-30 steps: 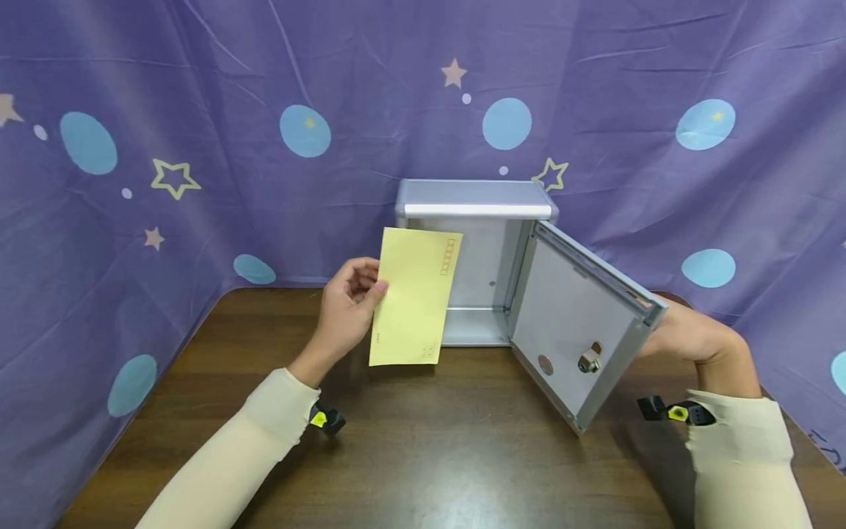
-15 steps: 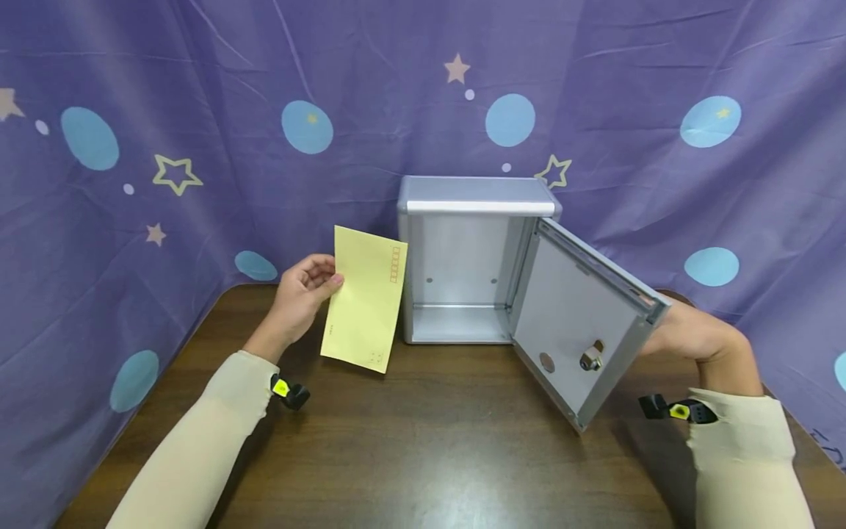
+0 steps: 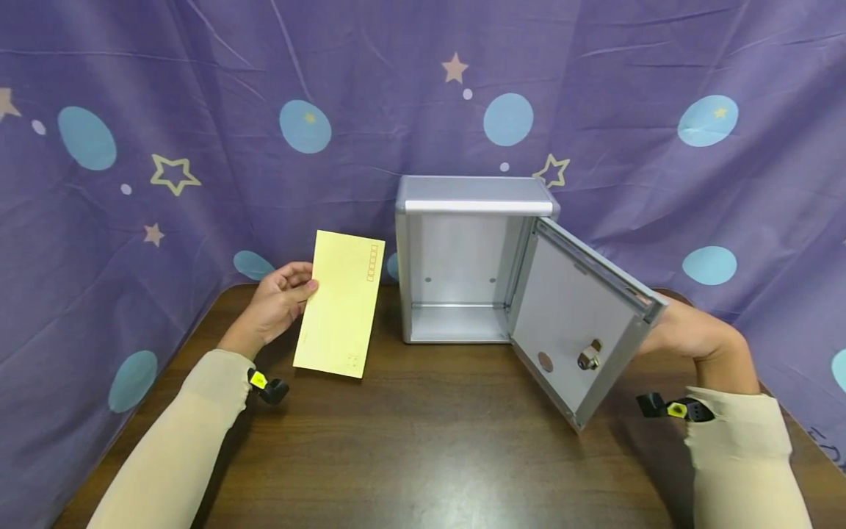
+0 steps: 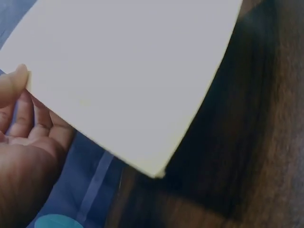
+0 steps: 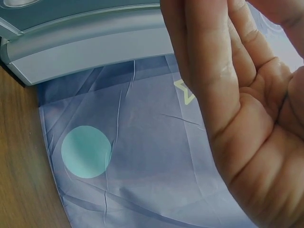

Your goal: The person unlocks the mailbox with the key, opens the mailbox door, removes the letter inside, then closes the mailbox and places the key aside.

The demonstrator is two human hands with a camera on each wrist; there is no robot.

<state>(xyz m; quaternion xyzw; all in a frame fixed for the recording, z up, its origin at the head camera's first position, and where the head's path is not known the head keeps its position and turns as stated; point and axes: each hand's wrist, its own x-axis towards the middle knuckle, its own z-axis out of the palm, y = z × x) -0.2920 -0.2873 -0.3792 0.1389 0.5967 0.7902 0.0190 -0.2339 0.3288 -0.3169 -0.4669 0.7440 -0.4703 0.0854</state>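
Note:
My left hand (image 3: 280, 301) pinches a yellow envelope (image 3: 340, 305) by its left edge, thumb in front and fingers behind. The envelope hangs nearly upright over the table, left of a silver metal mailbox (image 3: 479, 191), and looks pale in the left wrist view. The mailbox door (image 3: 562, 301) is swung wide toward the front right, with a cam lock (image 3: 589, 358) on its inner face. My right hand (image 3: 694, 334) holds the door near its outer upper corner from behind; a bit of finger shows through the slot. Its fingertips are hidden in the right wrist view.
The mailbox stands at the back of a brown wooden table (image 3: 410, 455), close to a purple curtain (image 3: 370, 66) with stars and blue dots. The open door juts over the table's right side. Both wrists wear black camera straps.
The left hand has moved left with the envelope, from in front of the mailbox opening to well beside it. The mailbox, its door and the right hand have stayed in place.

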